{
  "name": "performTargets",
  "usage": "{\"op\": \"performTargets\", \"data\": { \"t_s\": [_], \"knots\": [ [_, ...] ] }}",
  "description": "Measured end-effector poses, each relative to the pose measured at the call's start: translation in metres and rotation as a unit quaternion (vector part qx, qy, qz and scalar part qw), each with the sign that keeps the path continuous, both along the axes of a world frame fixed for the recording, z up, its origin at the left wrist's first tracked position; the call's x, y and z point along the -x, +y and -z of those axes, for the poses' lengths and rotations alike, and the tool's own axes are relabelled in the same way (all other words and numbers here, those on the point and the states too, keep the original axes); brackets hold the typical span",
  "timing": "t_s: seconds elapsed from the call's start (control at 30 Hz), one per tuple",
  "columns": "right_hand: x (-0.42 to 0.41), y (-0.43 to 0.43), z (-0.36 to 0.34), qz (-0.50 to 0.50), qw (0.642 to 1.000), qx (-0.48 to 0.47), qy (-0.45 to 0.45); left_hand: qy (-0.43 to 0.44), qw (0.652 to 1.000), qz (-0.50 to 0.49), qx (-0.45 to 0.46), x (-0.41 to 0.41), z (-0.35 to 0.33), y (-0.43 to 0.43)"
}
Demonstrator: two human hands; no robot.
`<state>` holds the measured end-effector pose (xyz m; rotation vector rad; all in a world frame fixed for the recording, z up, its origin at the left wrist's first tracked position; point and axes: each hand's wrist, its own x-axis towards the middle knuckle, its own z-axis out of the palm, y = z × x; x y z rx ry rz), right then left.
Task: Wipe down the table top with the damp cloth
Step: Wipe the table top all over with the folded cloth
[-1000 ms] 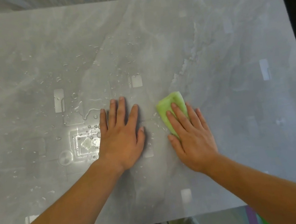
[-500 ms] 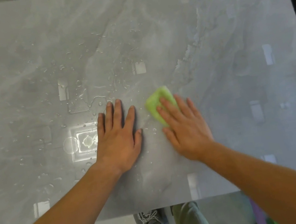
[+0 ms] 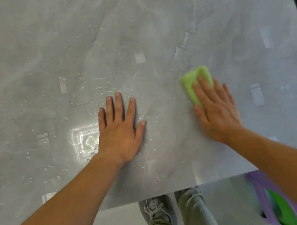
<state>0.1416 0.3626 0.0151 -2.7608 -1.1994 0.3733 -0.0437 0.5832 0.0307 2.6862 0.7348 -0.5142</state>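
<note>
The grey marbled table top [image 3: 206, 15] fills nearly the whole view, its near edge running just below the left hand [image 3: 120, 134]; that left hand lies flat on the stone, palm down, fingers straight and slightly spread, holding nothing; to the right of the left hand, clear of it with bare stone between, the right hand [image 3: 217, 113] is also laid flat, fingers straight and close together, pressing down on the cloth; below and to the right of the left hand, past the table's near edge, a purple and green object [image 3: 261, 191] stands on the floor, partly hidden by the right forearm; directly below the left hand, a grey laced shoe [image 3: 155, 210] shows under the edge; the green cloth [image 3: 191, 84], folded small, lies on the table to the right of the left hand, its far end showing past the right fingertips; water droplets [image 3: 101, 88] speckle the stone above and to the left of the left hand.
</note>
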Motion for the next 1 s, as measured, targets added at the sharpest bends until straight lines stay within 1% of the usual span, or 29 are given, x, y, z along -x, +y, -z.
{"op": "performTargets", "data": {
  "t_s": [0.03, 0.07, 0.1, 0.13, 0.2, 0.27, 0.3, 0.33, 0.37, 0.47, 0.5, 0.53, 0.57, 0.63, 0.67, 0.7, 0.77, 0.83, 0.87, 0.9, 0.93, 1.0],
  "knots": [
    [0.003, 0.003, -0.001, 0.055, 0.998, -0.005, 0.007, 0.004, 1.0, 0.003, -0.004, 0.001, 0.001, 0.0],
    [0.013, 0.007, -0.002, 0.085, 0.996, -0.009, 0.007, 0.006, 1.0, 0.008, -0.009, 0.001, 0.002, 0.001],
    [0.027, 0.012, -0.003, 0.089, 0.996, -0.01, 0.006, 0.007, 1.0, 0.012, -0.015, 0.002, 0.003, 0.001],
    [0.044, 0.015, -0.003, 0.062, 0.998, -0.008, 0.008, 0.005, 1.0, 0.014, -0.02, 0.002, 0.005, 0.001],
    [0.068, 0.011, -0.002, -0.036, 0.999, 0.003, 0.015, -0.001, 1.0, 0.014, -0.027, 0.003, 0.005, 0.001],
    [0.064, 0.001, 0.0, -0.127, 0.992, 0.002, 0.008, -0.009, 0.999, 0.014, -0.032, 0.003, 0.003, 0.0],
    [0.055, -0.005, 0.002, -0.15, 0.989, -0.003, 0.002, -0.016, 0.999, 0.012, -0.029, 0.005, 0.0, -0.001],
    [0.046, -0.011, 0.003, -0.15, 0.989, -0.006, -0.005, -0.029, 0.999, 0.009, -0.026, 0.007, -0.001, -0.003],
    [0.037, -0.017, 0.004, -0.119, 0.993, -0.011, -0.009, -0.043, 0.999, 0.006, -0.025, 0.009, -0.003, -0.006],
    [0.038, -0.021, 0.002, 0.055, 0.998, -0.023, 0.005, -0.06, 0.998, -0.005, -0.029, 0.022, -0.003, -0.018],
    [0.052, -0.016, 0.001, 0.089, 0.996, -0.024, 0.007, -0.058, 0.998, -0.01, -0.031, 0.028, -0.002, -0.024],
    [0.07, -0.011, 0.0, 0.089, 0.996, -0.022, 0.009, -0.054, 0.998, -0.016, -0.033, 0.033, -0.001, -0.03],
    [0.088, -0.008, -0.001, 0.056, 0.998, -0.02, 0.014, -0.049, 0.998, -0.022, -0.034, 0.038, 0.001, -0.037],
    [0.11, -0.011, -0.001, -0.057, 0.998, -0.012, 0.021, -0.047, 0.997, -0.04, -0.037, 0.046, 0.004, -0.05],
    [0.108, -0.009, -0.001, -0.104, 0.994, -0.009, 0.024, -0.047, 0.997, -0.049, -0.042, 0.05, 0.005, -0.054],
    [0.098, -0.003, 0.0, -0.128, 0.991, -0.011, 0.022, -0.047, 0.996, -0.056, -0.048, 0.052, 0.006, -0.057],
    [0.074, 0.023, 0.004, -0.124, 0.992, -0.028, 0.011, -0.05, 0.995, -0.059, -0.056, 0.054, 0.008, -0.059],
    [0.057, 0.054, 0.005, -0.077, 0.997, -0.029, 0.006, -0.051, 0.995, -0.061, -0.064, 0.054, 0.008, -0.058],
    [0.056, 0.064, 0.006, -0.062, 0.998, -0.031, 0.006, -0.052, 0.995, -0.061, -0.067, 0.054, 0.008, -0.058],
    [0.061, 0.067, 0.006, -0.067, 0.997, -0.033, 0.005, -0.052, 0.994, -0.061, -0.069, 0.055, 0.006, -0.059],
    [0.07, 0.062, 0.007, -0.098, 0.995, -0.032, 0.004, -0.052, 0.994, -0.062, -0.069, 0.057, 0.005, -0.059],
    [0.087, 0.03, 0.008, -0.209, 0.978, -0.021, -0.012, -0.052, 0.994, -0.064, -0.066, 0.061, 0.003, -0.062]
  ]
}}
